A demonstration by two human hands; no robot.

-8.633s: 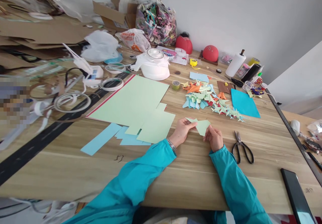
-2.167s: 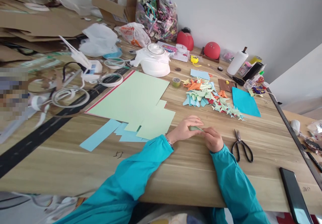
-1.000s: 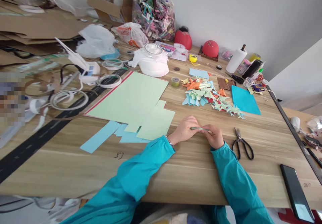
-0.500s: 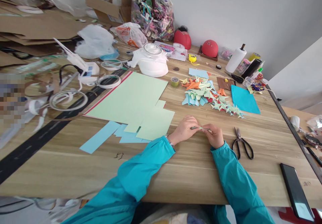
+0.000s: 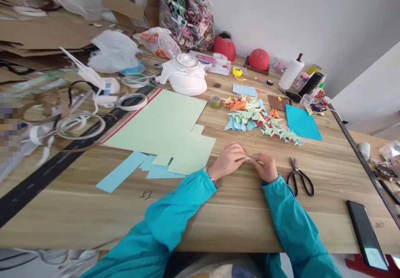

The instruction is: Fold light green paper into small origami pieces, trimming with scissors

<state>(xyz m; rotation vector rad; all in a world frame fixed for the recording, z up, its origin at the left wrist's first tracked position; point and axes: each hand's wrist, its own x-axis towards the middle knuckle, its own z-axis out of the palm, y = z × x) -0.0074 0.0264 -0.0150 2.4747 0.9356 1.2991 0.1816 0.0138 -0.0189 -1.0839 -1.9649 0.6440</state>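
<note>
Between my two hands is a small narrow piece of folded pale green paper (image 5: pixel 249 159), held just above the table. My left hand (image 5: pixel 228 160) pinches its left end, and my right hand (image 5: pixel 265 166) pinches the right end; the fingertips partly cover it. Beyond my hands lies a heap of folded paper shapes (image 5: pixel 248 113) in green, orange, blue and red. To the left are large pale green sheets (image 5: pixel 156 121), with blue paper strips (image 5: pixel 121 171) by their near edge. Black-handled scissors (image 5: pixel 300 178) rest to the right of my right hand, blades pointing away.
A black phone (image 5: pixel 366 232) lies at the table's near right. Rolls of tape (image 5: pixel 80 126) and cables clutter the left side. At the back stand a stuffed clear bag (image 5: pixel 187 17), red domes (image 5: pixel 258 59) and a white bottle (image 5: pixel 291 73). A turquoise square (image 5: pixel 303 122) lies at right.
Both hands stay in nearly the same place, still gripping the folded paper, which has turned slightly between the fingers. The whole view has shifted a little.
</note>
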